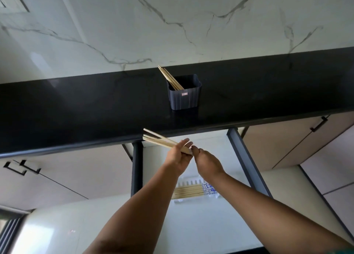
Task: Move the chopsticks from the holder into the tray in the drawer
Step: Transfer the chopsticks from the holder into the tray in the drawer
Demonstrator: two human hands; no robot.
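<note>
Over the open drawer [247, 158], the left hand [179, 156] grips a bundle of chopsticks [159, 139], fingers curled round them; the right hand [206, 160] pinches their near ends. More chopsticks lean in the holder [184, 96], whose small label is unreadable, and others lie in the tray [188, 183].

Soft, even daylight fills the scene. The marble wall [172, 24] is bright, almost washed out at the upper left. The black counter [76, 104] is glossy and carries faint mirrored veins and a pale sheen on its left part. A strong white glare patch lies on the floor [36, 238] at the lower left. Shadows are weak and diffuse. The wide-angle lens bends the counter edge and tilts lines near the borders. Detail is slightly soft throughout, most of all at the corners.
</note>
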